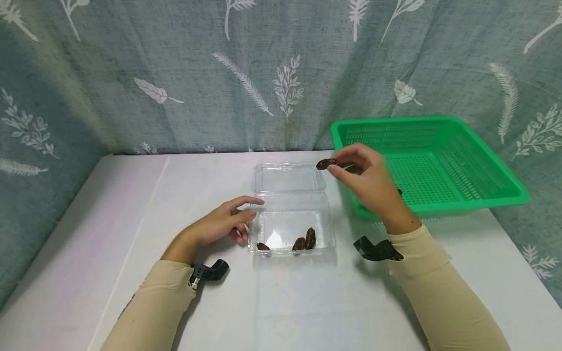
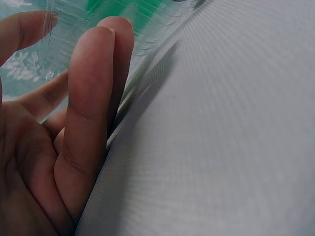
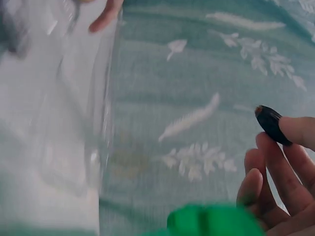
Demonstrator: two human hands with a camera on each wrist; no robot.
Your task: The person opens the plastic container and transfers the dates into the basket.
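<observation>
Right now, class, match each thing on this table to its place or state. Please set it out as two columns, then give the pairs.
Things:
1. basket
2. right hand
3. left hand
4. clear box

Places or states:
A. lies open, three dates inside
B. touches the box's left side
C. pinches one date
D. green, at the table's right

Pairs: 1-D, 2-C, 3-B, 4-A

A dark, wrinkled oval date (image 1: 326, 164), slightly blurred, is pinched above the open clear plastic clamshell box (image 1: 290, 229), which holds seemingly three more.
</observation>
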